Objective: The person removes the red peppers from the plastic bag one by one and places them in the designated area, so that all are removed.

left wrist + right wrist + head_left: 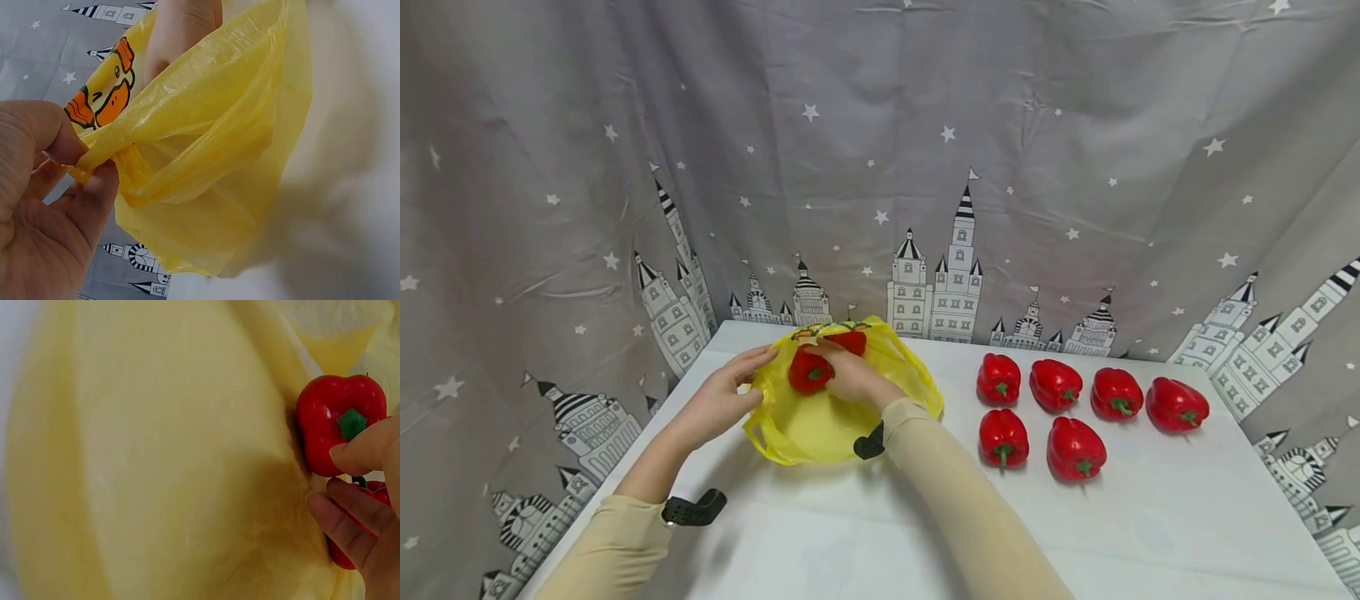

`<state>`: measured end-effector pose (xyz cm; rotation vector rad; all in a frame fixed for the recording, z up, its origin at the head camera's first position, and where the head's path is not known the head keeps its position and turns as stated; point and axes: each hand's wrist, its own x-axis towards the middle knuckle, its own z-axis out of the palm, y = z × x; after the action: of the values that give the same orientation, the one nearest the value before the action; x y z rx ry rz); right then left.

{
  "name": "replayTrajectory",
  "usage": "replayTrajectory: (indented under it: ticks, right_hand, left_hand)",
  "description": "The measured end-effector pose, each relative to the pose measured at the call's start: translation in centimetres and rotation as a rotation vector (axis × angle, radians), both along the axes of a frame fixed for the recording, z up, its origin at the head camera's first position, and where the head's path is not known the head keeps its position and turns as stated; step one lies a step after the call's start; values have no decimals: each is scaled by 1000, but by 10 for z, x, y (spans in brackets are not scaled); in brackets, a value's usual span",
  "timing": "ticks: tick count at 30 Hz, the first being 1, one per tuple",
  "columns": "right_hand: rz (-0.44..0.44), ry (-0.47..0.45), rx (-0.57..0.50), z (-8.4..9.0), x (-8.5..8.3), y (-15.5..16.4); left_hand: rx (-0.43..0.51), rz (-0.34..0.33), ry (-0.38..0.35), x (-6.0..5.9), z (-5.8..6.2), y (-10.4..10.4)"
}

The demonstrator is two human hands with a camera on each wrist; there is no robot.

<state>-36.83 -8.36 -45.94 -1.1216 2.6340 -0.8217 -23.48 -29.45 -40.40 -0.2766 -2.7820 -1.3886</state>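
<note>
A yellow plastic bag (pixel 820 425) lies spread with its mouth toward me on the table's left half. My left hand (pixel 726 404) pinches a gathered bit of the bag's edge between thumb and fingers, clear in the left wrist view. Inside the bag is my right hand (pixel 857 375), beside two red bell peppers. Its thumb touches the nearer bell pepper (pixel 319 419), whose green stem faces out. The other fingers (pixel 353 528) extend loosely in front of the second bell pepper (pixel 342 553), partly hiding it.
Several more red bell peppers stand in two rows on the white table (pixel 1150 517), right of the bag; one front pepper (pixel 1003 438) is nearest it. A grey curtain (pixel 850 150) with stars and castles closes off the back and sides.
</note>
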Motion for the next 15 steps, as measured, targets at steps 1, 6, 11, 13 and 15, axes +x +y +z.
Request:
replayTrajectory:
  ticks: [1,6,11,13,15]
  right_hand:
    - [3,7,-3,0,0,0]
    - [19,36,7,-2,1,0]
    - [24,47,25,-3,2,-2]
    - [29,43,29,-2,2,-4]
    - [33,25,35,-2,2,-6]
  left_hand:
    - [0,1,2,0,0,0]
    - [-12,2,12,0,-1,-1]
    - [-17,6,18,0,-1,-2]
    - [-15,9,16,0,-2,-2]
    - [-11,10,16,1,-2,-2]
